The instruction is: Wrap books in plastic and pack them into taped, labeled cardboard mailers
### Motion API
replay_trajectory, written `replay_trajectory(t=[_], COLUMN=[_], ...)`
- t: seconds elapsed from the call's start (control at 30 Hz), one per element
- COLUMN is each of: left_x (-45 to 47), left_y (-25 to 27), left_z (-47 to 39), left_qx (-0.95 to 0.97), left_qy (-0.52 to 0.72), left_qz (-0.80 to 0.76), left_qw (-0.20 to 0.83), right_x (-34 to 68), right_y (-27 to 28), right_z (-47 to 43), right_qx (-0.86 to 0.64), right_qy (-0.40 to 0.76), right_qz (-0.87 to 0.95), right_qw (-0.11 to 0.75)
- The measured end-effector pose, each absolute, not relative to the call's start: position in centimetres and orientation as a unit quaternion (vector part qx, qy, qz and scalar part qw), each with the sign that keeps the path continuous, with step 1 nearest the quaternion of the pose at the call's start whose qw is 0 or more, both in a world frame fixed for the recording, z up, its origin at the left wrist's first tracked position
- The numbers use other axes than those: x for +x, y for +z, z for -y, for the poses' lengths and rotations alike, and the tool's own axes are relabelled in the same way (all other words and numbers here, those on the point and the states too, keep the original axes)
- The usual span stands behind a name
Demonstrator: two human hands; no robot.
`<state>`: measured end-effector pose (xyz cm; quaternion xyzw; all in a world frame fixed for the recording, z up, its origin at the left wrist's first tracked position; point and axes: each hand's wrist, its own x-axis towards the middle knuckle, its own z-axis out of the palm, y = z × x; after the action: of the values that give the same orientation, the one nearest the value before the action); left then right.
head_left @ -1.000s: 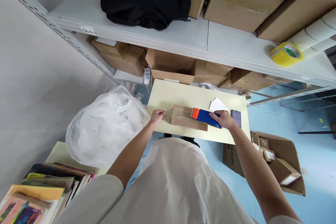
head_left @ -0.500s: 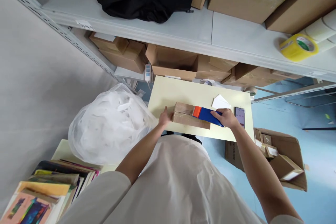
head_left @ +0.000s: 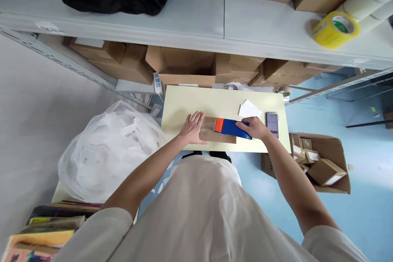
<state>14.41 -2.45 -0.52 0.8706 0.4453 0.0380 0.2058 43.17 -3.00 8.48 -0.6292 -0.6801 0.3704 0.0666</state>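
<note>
As my left hand lies flat over the near-left end of the small cardboard carton, fingers extended and gripping nothing, my right hand has its fingers wrapped firmly round the blue-and-orange tape dispenser! The carton sits at centre frame, along the lower edge of the cream table, and the dispenser's orange head rests right on its top. Progress, then: the carton is closed up, and a faint sheen toward its left end suggests tape is down there, though I can't tell how far it runs. The dispenser isn't clear of the carton, so I judge the taping unfinished, with the right-hand stretch seemingly left. White papers and a phone lie right of centre, both apart from the carton.
</note>
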Motion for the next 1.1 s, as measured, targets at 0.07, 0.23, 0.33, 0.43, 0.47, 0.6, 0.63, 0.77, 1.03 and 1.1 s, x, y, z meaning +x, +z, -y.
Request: replay_trajectory(t=[0.07,0.23,0.33,0.43,0.47,0.6,0.63,0.77,1.03,1.1], left_x=[14.3,14.1,14.2,13.7,13.4,12.3,12.3,15.2,26.0,26.3], left_y=[-0.6,-0.3,0.0,0.2,0.3,0.6,0.7,0.9,0.7,0.7], left_z=[2.4,2.5,2.4,1.8,1.5,0.8,0.8,1.8,2.7,2.6], left_qx=[0.871,0.875,0.878,0.877,0.876,0.875,0.876,0.883,0.910,0.911], left_qy=[0.030,0.017,0.008,-0.002,-0.007,-0.035,-0.042,-0.085,-0.084,-0.081], left_qz=[-0.447,-0.447,-0.445,-0.451,-0.454,-0.458,-0.456,-0.442,-0.373,-0.370], left_qw=[0.203,0.185,0.177,0.169,0.165,0.154,0.149,0.133,0.160,0.162], right_x=[43.3,46.1,50.3,54.1,54.8,54.2,53.7,52.3,53.0,53.7], right_y=[8.6,8.8,8.1,6.4,5.7,2.6,1.9,0.1,-0.8,-0.9], right_z=[3.1,3.3,3.4,3.5,3.5,2.9,2.7,2.2,1.8,2.0], right_qx=[-0.624,-0.624,-0.638,-0.656,-0.659,-0.658,-0.656,-0.647,-0.620,-0.617], right_qy=[0.381,0.410,0.435,0.460,0.465,0.467,0.470,0.500,0.546,0.548], right_qz=[0.679,0.664,0.635,0.598,0.590,0.589,0.589,0.573,0.560,0.562], right_qw=[0.063,0.037,0.026,0.029,0.032,0.044,0.046,0.057,0.057,0.057])
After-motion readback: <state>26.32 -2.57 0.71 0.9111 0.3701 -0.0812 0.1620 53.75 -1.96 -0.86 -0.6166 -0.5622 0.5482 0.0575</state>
